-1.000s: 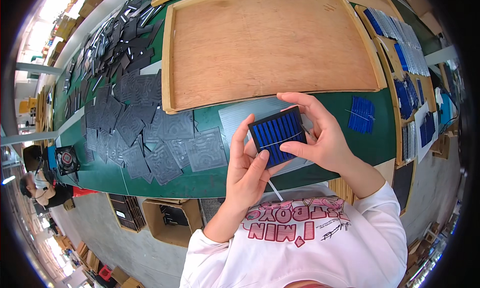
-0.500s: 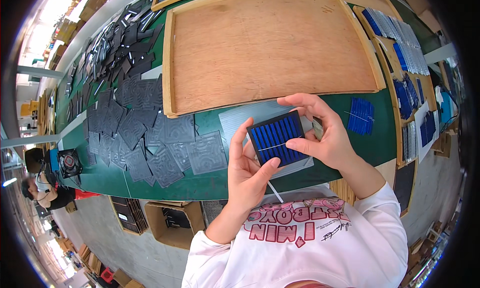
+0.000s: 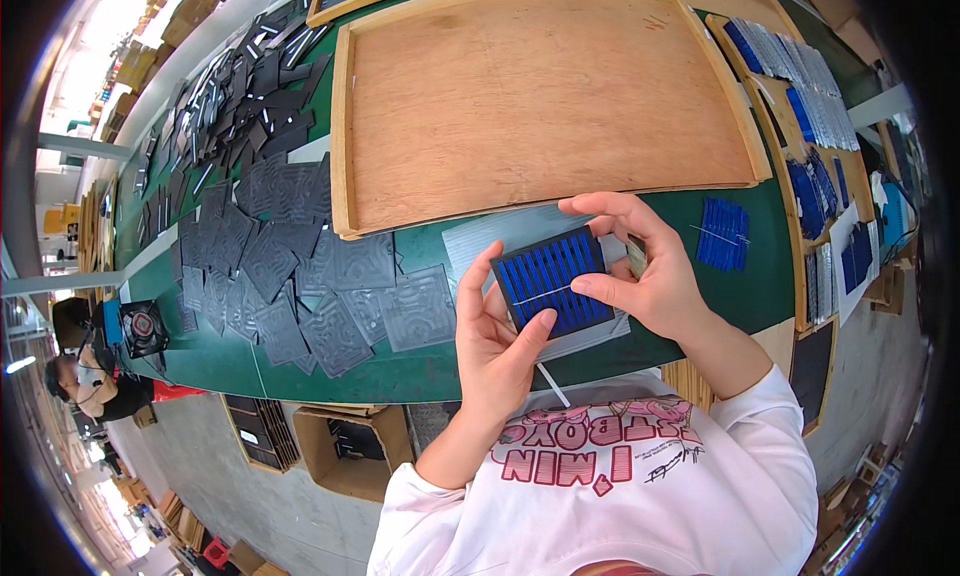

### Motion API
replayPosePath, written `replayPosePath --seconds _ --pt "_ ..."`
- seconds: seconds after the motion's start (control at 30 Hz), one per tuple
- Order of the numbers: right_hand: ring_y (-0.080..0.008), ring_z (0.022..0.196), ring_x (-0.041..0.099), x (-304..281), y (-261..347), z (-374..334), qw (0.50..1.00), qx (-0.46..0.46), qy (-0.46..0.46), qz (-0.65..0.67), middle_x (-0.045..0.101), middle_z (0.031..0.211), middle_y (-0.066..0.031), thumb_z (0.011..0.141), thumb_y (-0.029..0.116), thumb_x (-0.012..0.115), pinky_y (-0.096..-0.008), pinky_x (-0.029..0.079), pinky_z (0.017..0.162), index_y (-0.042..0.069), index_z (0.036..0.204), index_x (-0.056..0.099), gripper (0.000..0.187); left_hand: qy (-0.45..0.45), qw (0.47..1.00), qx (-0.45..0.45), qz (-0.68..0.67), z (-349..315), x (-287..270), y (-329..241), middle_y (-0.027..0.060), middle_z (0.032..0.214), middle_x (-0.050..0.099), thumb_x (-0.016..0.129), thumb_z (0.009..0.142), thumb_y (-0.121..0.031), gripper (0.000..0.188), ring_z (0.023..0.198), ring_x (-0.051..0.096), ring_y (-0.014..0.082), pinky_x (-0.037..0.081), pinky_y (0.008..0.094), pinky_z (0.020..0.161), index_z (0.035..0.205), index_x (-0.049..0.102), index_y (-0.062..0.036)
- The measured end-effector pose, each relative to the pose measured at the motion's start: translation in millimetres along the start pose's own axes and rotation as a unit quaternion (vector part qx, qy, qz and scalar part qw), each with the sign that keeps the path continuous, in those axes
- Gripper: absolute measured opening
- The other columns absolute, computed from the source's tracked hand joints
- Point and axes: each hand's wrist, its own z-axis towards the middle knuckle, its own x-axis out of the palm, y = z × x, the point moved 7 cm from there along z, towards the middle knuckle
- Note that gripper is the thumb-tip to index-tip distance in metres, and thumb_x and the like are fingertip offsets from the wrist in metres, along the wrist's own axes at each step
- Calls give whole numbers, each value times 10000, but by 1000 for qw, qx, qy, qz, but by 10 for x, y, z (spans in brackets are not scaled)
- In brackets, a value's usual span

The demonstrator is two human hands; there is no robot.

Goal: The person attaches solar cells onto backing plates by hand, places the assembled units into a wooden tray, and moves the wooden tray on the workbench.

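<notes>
Blue cell (image 3: 553, 294) sat mid-frame, pinched at its edges by left hand (image 3: 497, 341) and right hand (image 3: 645, 271), fingers closed on it. Risk: thin cell could crack under squeeze, or slip onto the green table (image 3: 400, 376).

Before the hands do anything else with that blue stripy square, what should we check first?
1. Both hands hold the blue striped panel: ok. The left hand is at its lower left and the right hand at its right edge.
2. Panel sits in its black frame: cannot tell, fingers cover the edges.
3. Thin silver strip across the panel lies straight: ok.
4. Pale sheet lies under the work: ok.
5. Wooden tray has bare room: ok.
6. Spare blue panel on the green table is apart from the hands: ok.
</notes>
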Motion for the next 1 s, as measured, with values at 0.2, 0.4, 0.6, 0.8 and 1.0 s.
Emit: replayPosePath --seconds 0.2,0.4,0.6,0.8,1.0 --pt "-119 1037 542 -15 -1 24 1000 6 13 -12 568 1301 -9 721 -17 801 -179 521 673 98 1296 541 641 2 999 -16 -40 -7 55 -25 175 1343 530 526 906 156 722 1208 570 204 513 294 947 1516 212 -70" --pt "-139 1094 546 103 -47 -8 999 14 38 -34 528 1277 -52 705 19 840 -251 498 891 59 1341 493 725 16 999 -21 -26 -21 69 28 184 1370 496 407 983 60 595 1249 547 278 510 453 1022 1522 203 -92" --pt "-111 1049 541 100 -9 17 996 -4 32 -86 550 1254 -47 695 -21 829 -250 506 867 68 1342 492 735 15 975 103 198 -70 37 21 161 1371 482 392 997 67 523 1214 521 201 404 302 1038 1491 231 10" --pt "-57 886 490 -169 -1 36 997 39 2 -69 632 1083 -4 707 -32 793 -199 458 627 100 1265 570 615 8 977 118 175 -65 -3 -113 146 1327 534 388 990 64 554 1215 552 224 482 394 1029 1507 213 -36" --pt "-55 753 581 -165 -8 2 998 69 11 10 662 823 -1 766 -16 780 -209 463 676 41 1232 596 504 25 997 71 36 -25 63 -169 140 1337 528 406 986 58 576 1227 548 238 487 410 1038 1515 200 -37"
